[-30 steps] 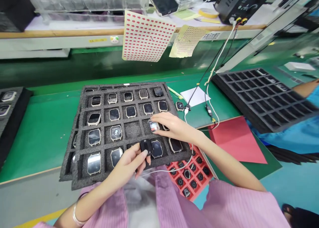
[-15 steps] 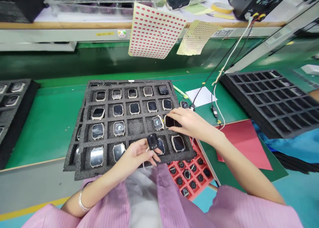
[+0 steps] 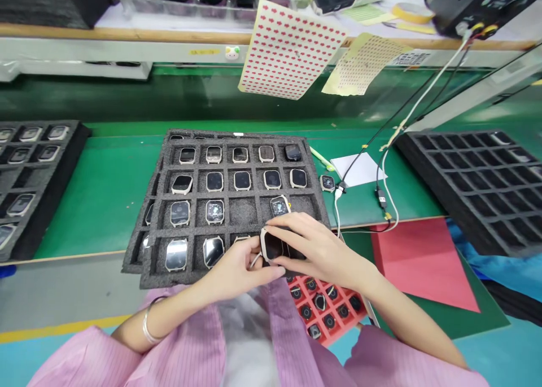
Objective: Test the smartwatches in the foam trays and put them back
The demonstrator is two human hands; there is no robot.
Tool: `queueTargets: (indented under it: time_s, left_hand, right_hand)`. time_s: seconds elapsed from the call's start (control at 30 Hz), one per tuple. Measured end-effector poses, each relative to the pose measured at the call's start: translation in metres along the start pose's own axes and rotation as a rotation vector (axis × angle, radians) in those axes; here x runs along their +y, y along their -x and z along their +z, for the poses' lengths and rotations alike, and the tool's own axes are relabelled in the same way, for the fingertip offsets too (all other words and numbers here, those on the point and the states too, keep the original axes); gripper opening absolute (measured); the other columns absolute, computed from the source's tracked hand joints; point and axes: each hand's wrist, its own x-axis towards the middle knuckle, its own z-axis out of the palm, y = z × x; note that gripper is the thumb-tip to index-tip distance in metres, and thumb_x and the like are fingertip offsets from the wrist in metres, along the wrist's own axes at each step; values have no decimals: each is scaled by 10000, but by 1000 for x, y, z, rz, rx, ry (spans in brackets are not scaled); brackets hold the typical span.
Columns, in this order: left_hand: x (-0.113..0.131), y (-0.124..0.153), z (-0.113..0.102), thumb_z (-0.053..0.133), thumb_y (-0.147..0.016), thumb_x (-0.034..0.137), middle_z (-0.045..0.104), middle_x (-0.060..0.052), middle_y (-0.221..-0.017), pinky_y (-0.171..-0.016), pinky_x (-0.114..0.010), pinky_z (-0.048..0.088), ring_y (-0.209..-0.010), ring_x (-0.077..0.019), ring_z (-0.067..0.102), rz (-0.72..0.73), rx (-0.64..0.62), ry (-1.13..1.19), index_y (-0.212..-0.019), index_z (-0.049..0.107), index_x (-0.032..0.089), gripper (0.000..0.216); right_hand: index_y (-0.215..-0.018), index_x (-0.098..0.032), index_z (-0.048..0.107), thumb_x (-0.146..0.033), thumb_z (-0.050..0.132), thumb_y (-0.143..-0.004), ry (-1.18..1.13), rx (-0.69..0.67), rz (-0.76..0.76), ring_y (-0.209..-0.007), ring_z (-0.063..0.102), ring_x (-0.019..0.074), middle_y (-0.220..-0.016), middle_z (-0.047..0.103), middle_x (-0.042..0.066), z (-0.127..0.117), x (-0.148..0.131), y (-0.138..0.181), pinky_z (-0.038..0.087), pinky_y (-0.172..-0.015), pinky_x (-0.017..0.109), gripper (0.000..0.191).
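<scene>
Over the front of the grey foam tray (image 3: pixel 242 213) my two hands meet. My right hand (image 3: pixel 322 250) grips a smartwatch (image 3: pixel 272 245) by its edges, its dark screen facing up. Close under that watch, my left hand (image 3: pixel 239 274) is closed on the black charger, which is now hidden; its white cable (image 3: pixel 256 259) loops out by the fingers. Whether charger and watch touch cannot be seen. Strapless smartwatches fill most of the tray's compartments. Just beyond my right fingers, a watch with a lit screen (image 3: pixel 279 206) leans in its compartment.
A red tray (image 3: pixel 302 326) of small round parts sits below the bench edge. To the right are a lone watch (image 3: pixel 327 183), white paper (image 3: pixel 359 168), cables (image 3: pixel 381 198) and another foam tray (image 3: pixel 470 178). A foam tray of watches (image 3: pixel 63 167) stands left.
My right hand has lifted the smartwatch out of its compartment and brought it left and nearer, over the charger in my left hand. The view has shifted slightly left.
</scene>
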Motion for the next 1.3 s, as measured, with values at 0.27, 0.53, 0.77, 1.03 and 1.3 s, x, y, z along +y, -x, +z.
queueTargets:
  time_s: [0.27, 0.53, 0.77, 1.03, 1.3]
  left_hand:
    - [-1, 3, 1, 609, -858, 406, 400, 91, -495, -375, -193, 216, -354, -40, 296, -14, 26, 39, -857, 548, 144, 269]
    - [6, 5, -1, 651, -818, 438, 348, 106, -462, -372, -186, 153, -361, -25, 221, -35, 27, 112, -802, 541, 131, 326]
    - [3, 6, 0, 663, -816, 421, 364, 90, -498, -379, -191, 162, -379, -29, 232, -39, 62, 101, -832, 580, 129, 303]
    - [3, 8, -5, 720, -762, 442, 678, -53, -748, -672, -272, 470, -690, -174, 618, -17, -136, 134, -862, 641, 141, 327]
    - [-2, 11, -1, 691, -783, 479, 614, -60, -963, -760, -288, 463, -853, -195, 568, 58, -91, 7, -1147, 580, 168, 491]
  right_hand:
    - [-1221, -162, 543, -228, 625, -859, -214, 153, 53, -941, 595, 239, -1056, 597, 120, 22, -1, 2, 539, -790, 385, 378]
    - [-1243, -182, 537, -185, 685, -795, -382, 363, 6, -926, 615, 217, -1049, 589, 110, 43, 1, 0, 548, -798, 367, 471]
    - [-1288, -195, 534, -220, 691, -834, -417, 348, 17, -953, 615, 214, -1067, 592, 103, 39, 0, 3, 544, -819, 367, 481]
    - [-1258, -194, 585, -449, 663, -861, -776, 266, 52, -928, 598, 233, -1034, 593, 107, 30, 3, 10, 521, -795, 406, 478]
    - [-1250, -177, 543, -182, 693, -809, -347, 246, 146, -998, 572, 242, -1095, 565, 112, 18, -19, 13, 508, -842, 382, 466]
